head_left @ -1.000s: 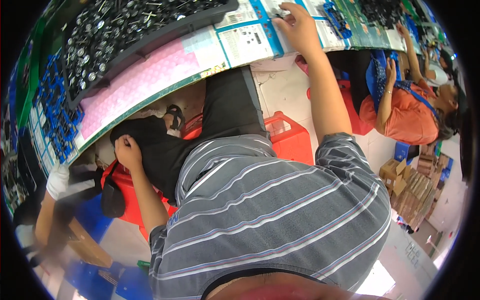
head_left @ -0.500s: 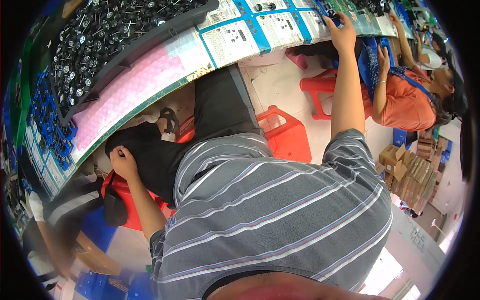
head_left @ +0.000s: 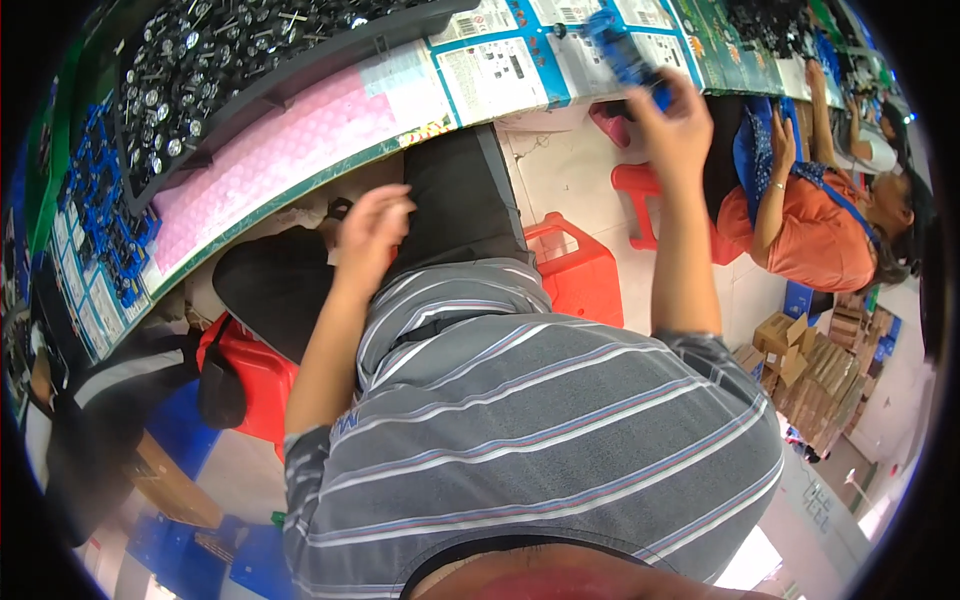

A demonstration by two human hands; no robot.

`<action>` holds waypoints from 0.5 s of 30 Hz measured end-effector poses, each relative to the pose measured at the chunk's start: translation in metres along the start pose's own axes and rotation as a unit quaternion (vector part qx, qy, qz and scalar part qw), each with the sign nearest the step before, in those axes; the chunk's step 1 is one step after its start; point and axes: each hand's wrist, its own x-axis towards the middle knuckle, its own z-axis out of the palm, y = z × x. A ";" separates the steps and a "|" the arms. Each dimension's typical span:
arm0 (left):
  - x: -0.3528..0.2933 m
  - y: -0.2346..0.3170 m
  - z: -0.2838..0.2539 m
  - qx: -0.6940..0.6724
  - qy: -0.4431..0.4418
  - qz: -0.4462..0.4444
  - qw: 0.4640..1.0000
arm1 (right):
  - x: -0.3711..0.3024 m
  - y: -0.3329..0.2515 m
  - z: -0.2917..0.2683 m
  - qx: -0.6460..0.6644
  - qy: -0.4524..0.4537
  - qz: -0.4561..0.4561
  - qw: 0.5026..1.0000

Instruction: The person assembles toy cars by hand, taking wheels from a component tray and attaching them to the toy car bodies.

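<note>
My right hand (head_left: 672,115) is closed on one end of a blue plastic toy car chassis (head_left: 618,52), held over the printed sheets at the table's front edge. The chassis is long, with dark parts, and smeared by motion. My left hand (head_left: 375,230) is in the air above my lap, short of the table edge. Its fingers are loosely bent and apart, somewhat blurred, with nothing visible in them. A small black wheel piece (head_left: 560,31) lies on the sheets, left of the chassis.
A black tray (head_left: 300,82) heaped with black wheels on metal axles stands at the table's left. Pink bubble wrap (head_left: 270,150) lies before it. Several blue chassis (head_left: 105,225) are at far left. A red stool (head_left: 575,265) and a co-worker in orange (head_left: 815,225) are on the right.
My left hand has risen from my knee and moved right and toward the table. My right hand has come nearer, bringing the blue chassis left over the sheets.
</note>
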 end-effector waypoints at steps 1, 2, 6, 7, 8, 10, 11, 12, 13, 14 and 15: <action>0.008 0.007 0.022 -0.059 -0.080 0.028 0.995 | -0.025 -0.014 0.015 -0.012 -0.056 -0.046 0.997; 0.014 0.015 0.043 -0.117 -0.159 0.058 0.979 | -0.049 -0.028 0.028 -0.024 -0.112 -0.093 0.989; 0.026 0.029 0.081 -0.317 -0.093 -0.022 0.944 | -0.097 -0.064 0.073 -0.046 -0.297 -0.175 0.938; 0.026 0.027 0.073 -0.305 -0.090 -0.011 0.948 | -0.091 -0.071 0.077 -0.010 -0.311 -0.172 0.935; 0.027 0.028 0.066 -0.292 -0.090 -0.003 0.952 | -0.083 -0.079 0.079 0.026 -0.321 -0.166 0.932; 0.020 0.032 0.052 -0.328 -0.082 0.003 0.941 | -0.045 -0.063 0.075 -0.020 -0.257 -0.118 0.959; 0.014 0.036 0.048 -0.320 -0.068 0.011 0.945 | -0.016 -0.042 0.077 -0.100 -0.155 -0.141 0.973; 0.010 0.037 0.044 -0.313 -0.055 0.018 0.948 | 0.015 -0.019 0.081 -0.178 -0.049 -0.162 0.969; 0.008 0.036 0.040 -0.313 -0.045 0.029 0.948 | 0.045 0.001 0.081 -0.266 -0.015 -0.180 0.947; 0.010 0.036 0.040 -0.317 -0.051 0.028 0.947 | 0.066 0.014 0.070 -0.360 0.027 -0.193 0.912; 0.011 0.035 0.037 -0.314 -0.046 0.026 0.948 | 0.074 0.019 0.070 -0.357 0.022 -0.199 0.912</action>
